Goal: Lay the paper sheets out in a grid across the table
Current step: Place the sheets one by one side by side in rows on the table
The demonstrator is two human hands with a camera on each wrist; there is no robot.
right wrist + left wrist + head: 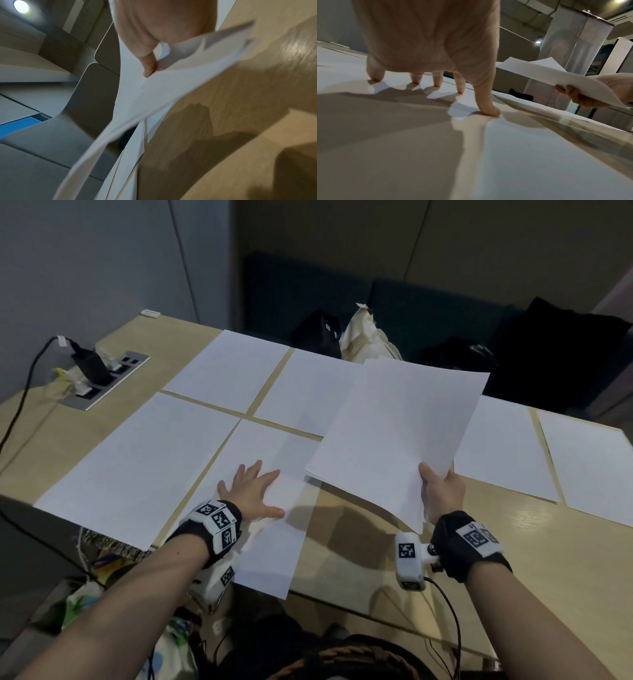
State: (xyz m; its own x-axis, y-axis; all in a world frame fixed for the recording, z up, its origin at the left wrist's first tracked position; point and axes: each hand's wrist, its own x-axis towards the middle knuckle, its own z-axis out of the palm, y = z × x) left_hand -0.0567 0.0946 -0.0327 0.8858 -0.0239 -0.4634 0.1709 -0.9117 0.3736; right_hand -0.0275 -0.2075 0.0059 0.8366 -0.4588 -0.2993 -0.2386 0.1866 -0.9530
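Several white paper sheets lie flat on the wooden table (513, 542). My left hand (255, 491) rests with spread fingers on the near middle sheet (270, 542), whose near end hangs over the table's front edge; the fingertips (489, 111) press down on the sheet (539, 155). My right hand (442, 494) grips a stack of sheets (397, 436) by its near corner and holds it above the table, right of the left hand. The thumb (149, 65) pinches the stack (154, 97) from above. Two more sheets (507, 446) lie at the right.
A power socket panel (109, 378) with a black charger and cable sits in the table's far left. Dark bags and a cream bag (370, 337) lie on the bench behind the table. Bare wood shows at the near right.
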